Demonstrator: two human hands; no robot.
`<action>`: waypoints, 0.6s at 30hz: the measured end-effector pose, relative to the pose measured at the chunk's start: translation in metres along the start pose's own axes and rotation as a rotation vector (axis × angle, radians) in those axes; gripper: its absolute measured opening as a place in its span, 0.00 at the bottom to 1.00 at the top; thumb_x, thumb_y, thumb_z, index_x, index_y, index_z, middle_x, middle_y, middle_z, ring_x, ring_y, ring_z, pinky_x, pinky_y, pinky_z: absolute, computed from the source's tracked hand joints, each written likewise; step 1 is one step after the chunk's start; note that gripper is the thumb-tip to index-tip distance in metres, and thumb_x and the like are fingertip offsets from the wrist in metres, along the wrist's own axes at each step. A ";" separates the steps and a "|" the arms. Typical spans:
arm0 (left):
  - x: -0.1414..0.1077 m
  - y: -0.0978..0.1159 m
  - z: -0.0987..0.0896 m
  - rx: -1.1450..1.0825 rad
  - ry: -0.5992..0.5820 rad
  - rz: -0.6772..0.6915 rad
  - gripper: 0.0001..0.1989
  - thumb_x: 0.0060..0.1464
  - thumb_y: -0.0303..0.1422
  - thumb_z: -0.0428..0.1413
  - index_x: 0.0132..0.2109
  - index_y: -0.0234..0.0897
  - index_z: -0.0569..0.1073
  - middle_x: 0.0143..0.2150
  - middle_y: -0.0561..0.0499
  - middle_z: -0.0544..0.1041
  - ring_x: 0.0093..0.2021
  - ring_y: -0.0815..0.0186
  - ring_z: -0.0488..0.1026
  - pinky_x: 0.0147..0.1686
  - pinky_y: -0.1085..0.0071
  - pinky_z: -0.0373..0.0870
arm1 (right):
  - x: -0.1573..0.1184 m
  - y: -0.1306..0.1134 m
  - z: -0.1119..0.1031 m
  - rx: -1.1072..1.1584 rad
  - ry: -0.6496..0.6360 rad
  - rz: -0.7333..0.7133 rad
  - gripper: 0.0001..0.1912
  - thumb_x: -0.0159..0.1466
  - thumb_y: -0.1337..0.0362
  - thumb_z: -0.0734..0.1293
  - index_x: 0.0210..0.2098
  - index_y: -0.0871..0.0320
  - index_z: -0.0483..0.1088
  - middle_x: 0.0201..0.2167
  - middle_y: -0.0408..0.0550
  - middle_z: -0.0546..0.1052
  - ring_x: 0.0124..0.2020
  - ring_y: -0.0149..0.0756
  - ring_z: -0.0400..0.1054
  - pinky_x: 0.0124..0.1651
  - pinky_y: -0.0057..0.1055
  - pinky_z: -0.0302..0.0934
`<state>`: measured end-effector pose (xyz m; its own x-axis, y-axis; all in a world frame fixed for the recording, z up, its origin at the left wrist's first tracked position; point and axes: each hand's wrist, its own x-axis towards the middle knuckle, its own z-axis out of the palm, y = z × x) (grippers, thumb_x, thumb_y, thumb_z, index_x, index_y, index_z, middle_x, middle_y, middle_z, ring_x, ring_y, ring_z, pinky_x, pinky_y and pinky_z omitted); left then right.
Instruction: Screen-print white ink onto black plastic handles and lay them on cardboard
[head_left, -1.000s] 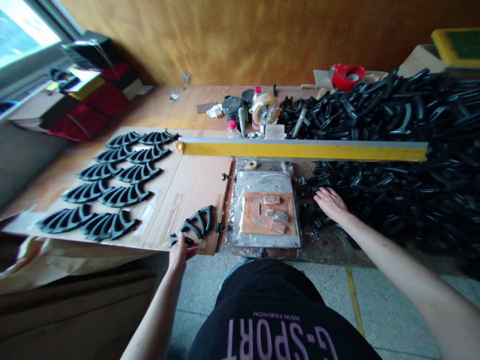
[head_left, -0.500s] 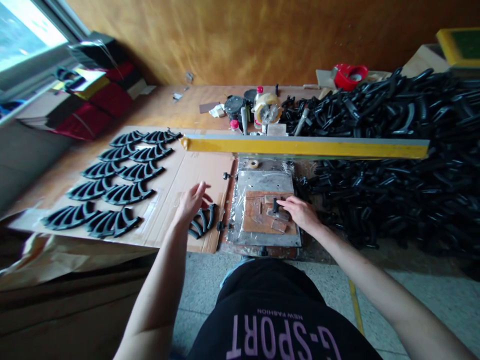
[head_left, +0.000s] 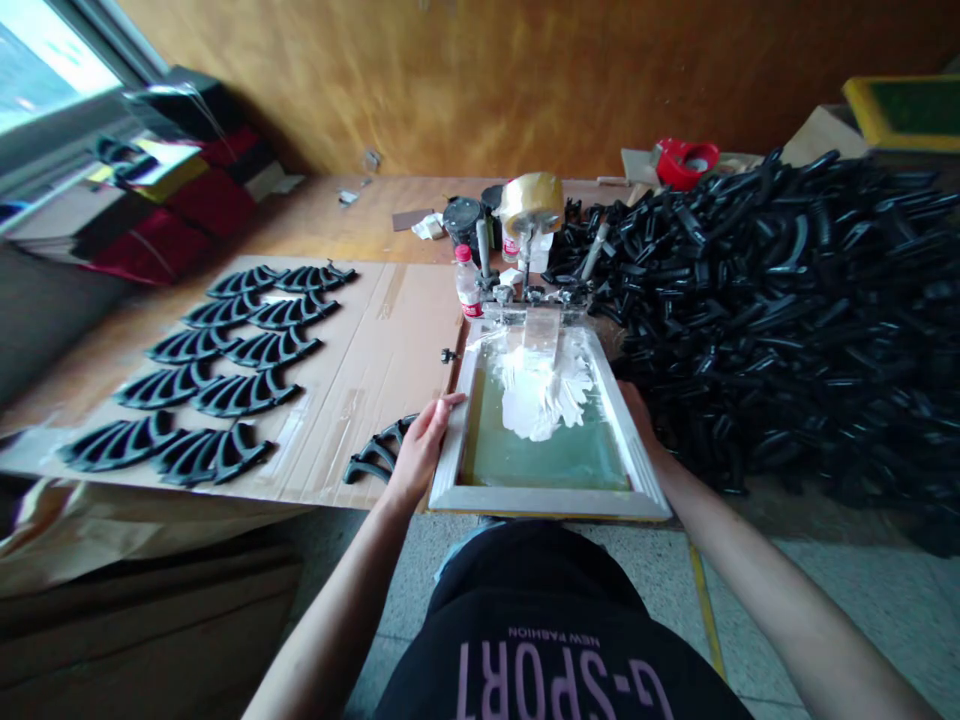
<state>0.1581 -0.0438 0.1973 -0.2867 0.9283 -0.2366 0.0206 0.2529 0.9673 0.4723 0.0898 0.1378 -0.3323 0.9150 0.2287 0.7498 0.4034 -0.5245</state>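
A screen printing frame (head_left: 550,500) lies lowered over the work plate, its pale metal border around a green mesh. White ink (head_left: 536,395) is smeared over the upper mesh, with a clear squeegee blade (head_left: 541,335) at its top. My left hand (head_left: 421,450) is closed at the frame's left edge, thumb side up. On the other side, my right hand (head_left: 639,412) is against the right edge, its fingers hidden by the frame. Black curved pieces (head_left: 371,455) lie on the cardboard beside my left hand. Whatever is under the frame is hidden.
Fan-shaped rows of black pieces (head_left: 247,390) lie on the cardboard (head_left: 375,350) at left. A large heap of black pieces (head_left: 750,300) fills the right. Behind the frame stand a tape roll (head_left: 531,203), a red-capped bottle (head_left: 466,285) and a dark tub (head_left: 461,215).
The screen frame has swung down from its raised position and now covers the plate. My left hand moved right to its edge; my right hand left the small black piece and moved right.
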 end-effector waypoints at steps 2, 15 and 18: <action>-0.002 -0.034 0.001 0.012 -0.014 -0.087 0.34 0.56 0.52 0.53 0.65 0.41 0.64 0.42 0.48 0.79 0.36 0.64 0.75 0.35 0.71 0.71 | 0.022 0.001 -0.011 -0.056 0.121 0.028 0.16 0.66 0.65 0.59 0.43 0.66 0.76 0.41 0.54 0.76 0.41 0.37 0.70 0.49 0.33 0.64; 0.018 -0.087 0.006 0.098 0.014 -0.207 0.36 0.50 0.45 0.60 0.64 0.39 0.65 0.35 0.50 0.80 0.34 0.63 0.77 0.34 0.71 0.72 | 0.009 -0.088 0.007 -0.277 -0.494 -0.619 0.11 0.63 0.74 0.60 0.41 0.60 0.72 0.38 0.50 0.76 0.39 0.38 0.69 0.38 0.30 0.58; 0.016 -0.087 0.007 0.061 0.020 -0.209 0.35 0.50 0.46 0.60 0.63 0.39 0.66 0.36 0.49 0.80 0.34 0.63 0.77 0.33 0.71 0.72 | 0.004 -0.083 0.001 -0.218 -0.515 -0.656 0.06 0.62 0.70 0.63 0.36 0.57 0.72 0.35 0.47 0.76 0.36 0.36 0.68 0.36 0.29 0.57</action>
<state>0.1580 -0.0489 0.1092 -0.3099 0.8486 -0.4288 0.0167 0.4558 0.8899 0.4082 0.0597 0.1808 -0.9153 0.4028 0.0017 0.3911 0.8898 -0.2350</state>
